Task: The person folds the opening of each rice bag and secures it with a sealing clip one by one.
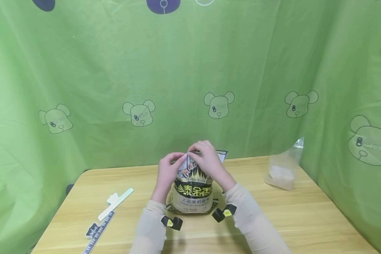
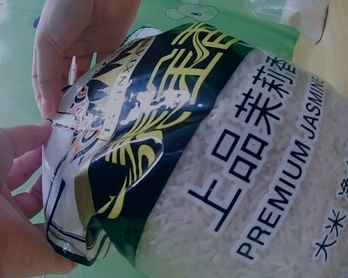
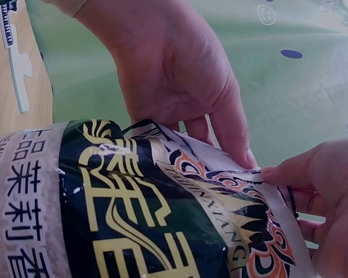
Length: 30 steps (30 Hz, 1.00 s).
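Observation:
A bag of jasmine rice point(image 1: 192, 203) stands upright near the middle of the table, its printed front towards me. My left hand point(image 1: 169, 170) pinches the left part of the bag's top edge between thumb and fingers. Close beside it, my right hand point(image 1: 209, 162) pinches the same edge, the two thumbs nearly meeting. In the left wrist view, rice grains show through the clear lower part of the rice bag point(image 2: 220, 191). Some fingers of the left hand point(image 3: 174, 75) are hidden behind the bag in the right wrist view. Whether the top is sealed, I cannot tell.
On the table's left lie a pale green and white sealing clip point(image 1: 115, 204) and a black and white patterned clip point(image 1: 98, 231). A clear plastic bag point(image 1: 280, 174) with pale contents stands at the right. Green curtain point(image 1: 177, 88) hangs behind the wooden table point(image 1: 273, 218).

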Motion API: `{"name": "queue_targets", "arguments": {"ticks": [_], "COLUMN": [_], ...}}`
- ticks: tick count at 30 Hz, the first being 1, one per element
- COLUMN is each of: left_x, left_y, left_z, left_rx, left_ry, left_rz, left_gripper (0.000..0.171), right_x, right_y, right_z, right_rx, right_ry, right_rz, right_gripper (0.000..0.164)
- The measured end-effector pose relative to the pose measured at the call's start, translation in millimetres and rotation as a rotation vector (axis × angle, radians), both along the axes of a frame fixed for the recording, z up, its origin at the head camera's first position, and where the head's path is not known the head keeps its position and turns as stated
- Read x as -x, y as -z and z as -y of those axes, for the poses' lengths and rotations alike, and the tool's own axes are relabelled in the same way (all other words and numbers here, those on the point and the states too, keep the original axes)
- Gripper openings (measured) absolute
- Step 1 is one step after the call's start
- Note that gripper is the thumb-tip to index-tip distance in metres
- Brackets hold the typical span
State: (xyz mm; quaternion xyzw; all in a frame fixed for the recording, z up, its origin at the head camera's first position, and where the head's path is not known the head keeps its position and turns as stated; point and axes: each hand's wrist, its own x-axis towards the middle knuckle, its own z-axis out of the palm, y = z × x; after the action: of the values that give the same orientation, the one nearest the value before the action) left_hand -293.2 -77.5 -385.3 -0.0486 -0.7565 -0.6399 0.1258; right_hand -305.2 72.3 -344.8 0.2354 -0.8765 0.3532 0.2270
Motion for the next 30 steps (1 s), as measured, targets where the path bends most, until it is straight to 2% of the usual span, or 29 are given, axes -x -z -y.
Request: {"name": "queue_targets", "arguments": {"ticks": [14,20,24,25,30], "left_x": [0.4,-4.4,-6.0,-3.6,-4.7], "left_y": [4.2,1.9,5.2,9.7,15.0], "left_z": [-1.2,0.6,2.9,4.1,8.4], "left_rx": [-0.008,-0.013,-0.022,-0.023,-0.013], "left_ry": [-0.036,-0.027,-0.034,-0.039,-0.047], "left_rz": [0.013,0.016,0.034,0.031,0.022], "left_gripper": [0.028,0.027,0.024,0.024,0.027], "right_x": [1.5,1.2,1.4,1.4,2.1], "right_y": [3.6,3.5,4.6,4.9,6.2], "right_z": [0.5,0.5,0.7,0.7,0.7], "right_rx": [-0.001,0.011,0.011,0.009,0.005], "right_ry": [0.001,0.0,-0.002,0.0,0.0], "right_rz": [-0.024,-0.036,-0.042,-0.044,-0.051], "right_gripper": [0.006,0.005,0.005,0.005,0.005]}}
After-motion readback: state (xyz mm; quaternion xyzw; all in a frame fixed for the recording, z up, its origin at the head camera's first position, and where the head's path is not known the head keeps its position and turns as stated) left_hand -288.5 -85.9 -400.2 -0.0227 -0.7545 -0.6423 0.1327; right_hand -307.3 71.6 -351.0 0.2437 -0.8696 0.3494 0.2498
